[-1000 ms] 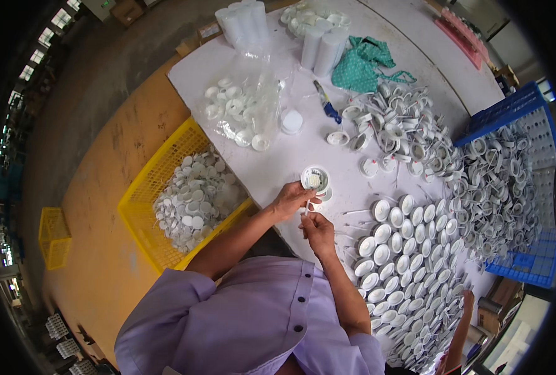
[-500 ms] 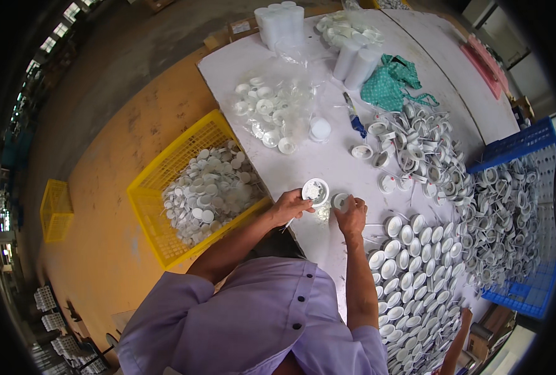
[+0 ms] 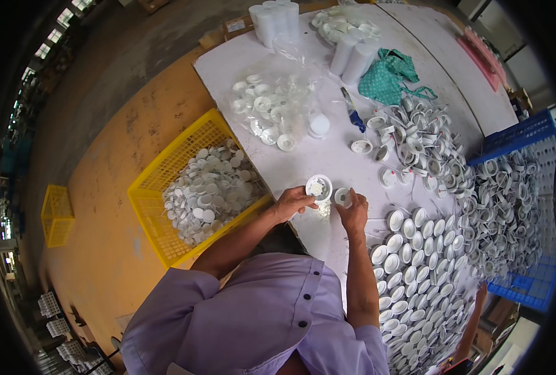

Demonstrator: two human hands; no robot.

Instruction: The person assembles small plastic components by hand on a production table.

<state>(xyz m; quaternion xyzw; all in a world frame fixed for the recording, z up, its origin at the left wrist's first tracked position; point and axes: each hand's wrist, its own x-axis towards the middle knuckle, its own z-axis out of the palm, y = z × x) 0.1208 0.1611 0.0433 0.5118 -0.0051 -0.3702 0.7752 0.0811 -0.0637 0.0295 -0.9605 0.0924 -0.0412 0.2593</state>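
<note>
In my left hand [image 3: 295, 203] is a round white light housing [image 3: 319, 187], gripped at its rim with the hollow side up. Its inside looks pale and speckled. Just right of it, my right hand [image 3: 353, 212] pinches a smaller white ring-shaped part [image 3: 343, 197] between thumb and fingers. The two pieces are close but apart, above the near edge of the white table [image 3: 315, 234]. Many oval-looking white light fittings [image 3: 409, 262] stand in close rows to the right of my right forearm.
A yellow crate [image 3: 146, 206] of white discs stands left. On the table are a clear bag [image 3: 271, 106] of white rings, a blue-handled tool [image 3: 355, 119], green cloth [image 3: 387, 78] and heaped fittings [image 3: 425, 140]. A blue crate [image 3: 528, 287] and another person's hand [image 3: 481, 292] are at right.
The housing and the ring-shaped part stay in my hands, side by side, having shifted only slightly. The other person's hand at the right has moved up toward the blue crate.
</note>
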